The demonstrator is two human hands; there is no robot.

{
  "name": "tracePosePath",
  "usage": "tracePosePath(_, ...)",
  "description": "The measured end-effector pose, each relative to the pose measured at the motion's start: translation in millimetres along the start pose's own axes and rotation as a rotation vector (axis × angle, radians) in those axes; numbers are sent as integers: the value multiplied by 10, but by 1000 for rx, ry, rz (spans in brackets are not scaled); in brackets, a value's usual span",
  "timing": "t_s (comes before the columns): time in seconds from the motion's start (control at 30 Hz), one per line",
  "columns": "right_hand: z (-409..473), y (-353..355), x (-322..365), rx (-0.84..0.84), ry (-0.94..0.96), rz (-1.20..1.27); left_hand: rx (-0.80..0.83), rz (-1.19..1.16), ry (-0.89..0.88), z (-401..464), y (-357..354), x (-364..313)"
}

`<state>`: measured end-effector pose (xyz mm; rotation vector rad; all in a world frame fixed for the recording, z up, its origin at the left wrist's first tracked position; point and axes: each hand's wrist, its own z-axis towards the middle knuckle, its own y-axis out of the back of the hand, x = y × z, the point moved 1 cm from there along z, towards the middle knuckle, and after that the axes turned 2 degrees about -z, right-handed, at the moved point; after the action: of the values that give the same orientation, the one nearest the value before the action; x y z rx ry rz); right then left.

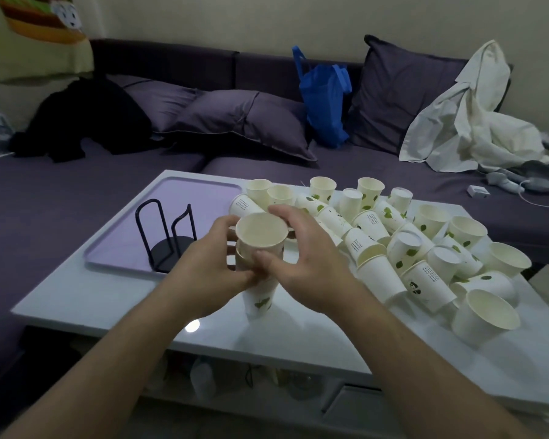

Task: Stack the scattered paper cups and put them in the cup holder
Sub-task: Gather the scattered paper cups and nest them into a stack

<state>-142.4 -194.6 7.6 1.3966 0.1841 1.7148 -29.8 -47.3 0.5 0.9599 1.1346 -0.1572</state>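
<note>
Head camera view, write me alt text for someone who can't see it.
Two hands, left hand and right hand, hold a stack of paper cups upright on a white table. Loose cups lie scattered to the right, and a black wire cup holder stands empty to the left.

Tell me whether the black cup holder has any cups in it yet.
Empty. The cup holder shows bare wire loops and a bare round base; the stack is between both hands, outside it.

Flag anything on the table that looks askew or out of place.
The loose paper cups lie in a jumble, many tipped on their sides, right of the empty black cup holder. The stack held in both hands looks straight.
</note>
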Motion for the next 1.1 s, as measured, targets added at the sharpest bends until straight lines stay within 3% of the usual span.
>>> tracePosePath(0.3,-24,69,-63,98,-158,-72,-25,-56,4,49,-101,25)
tracePosePath(0.43,-61,300,-221,-87,-240,-58,-30,-57,-33,32,-96,-38)
tracePosePath(0.53,-136,573,-448,-217,-409,-362,-221,88,-209,-68,-87,-189)
tracePosePath(0.6,-201,708,-572,-149,-531,-557,-329,164,-399,-150,-136,-354)
tracePosePath(0.67,-244,760,-660,-46,-613,-704,-300,159,-556,-237,-263,-514)
tracePosePath(0.73,-277,752,-709,16,-649,-770,-178,124,-597,-312,-460,-606)
tracePosePath(0.93,-360,622,-884,25,-605,-844,177,121,-240,-354,-1029,-524)
tracePosePath(1.1,-402,581,-941,27,-636,-747,188,59,35,-264,-1178,-396)
